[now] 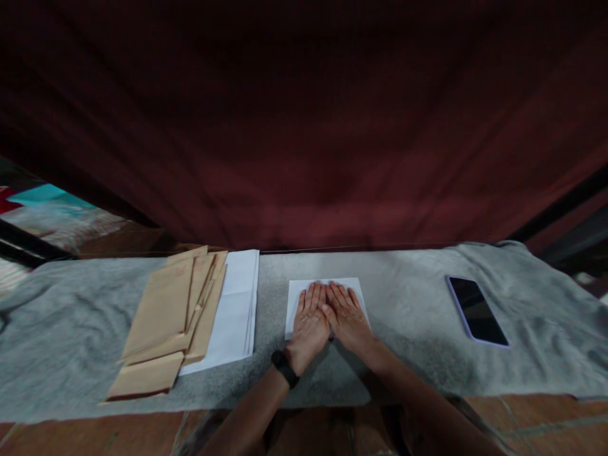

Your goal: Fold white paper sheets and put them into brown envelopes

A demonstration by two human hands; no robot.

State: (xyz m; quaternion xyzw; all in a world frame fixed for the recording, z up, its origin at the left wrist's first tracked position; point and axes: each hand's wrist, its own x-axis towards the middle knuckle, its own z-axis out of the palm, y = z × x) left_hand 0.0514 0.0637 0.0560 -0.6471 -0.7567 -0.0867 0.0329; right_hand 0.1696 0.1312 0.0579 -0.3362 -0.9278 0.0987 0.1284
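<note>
A piece of white paper (293, 297) lies on the grey cloth in front of me, its top edge and sides showing past my hands. My left hand (310, 322) rests flat on it with the fingers stretched forward. Beside it my right hand (348, 316) is pressed flat too, the thumbs meeting or overlapping in the middle. Neither hand grips anything. Whether the paper is folded under my palms is hidden. A dark band sits on my left wrist.
To the left lie several brown paper envelopes (161, 304), partly over a stack of white sheets (237, 304). A phone (477, 310) in a lilac case lies at the right. Grey cloth (408, 297) covers the surface. Behind it hangs a dark red curtain (304, 158).
</note>
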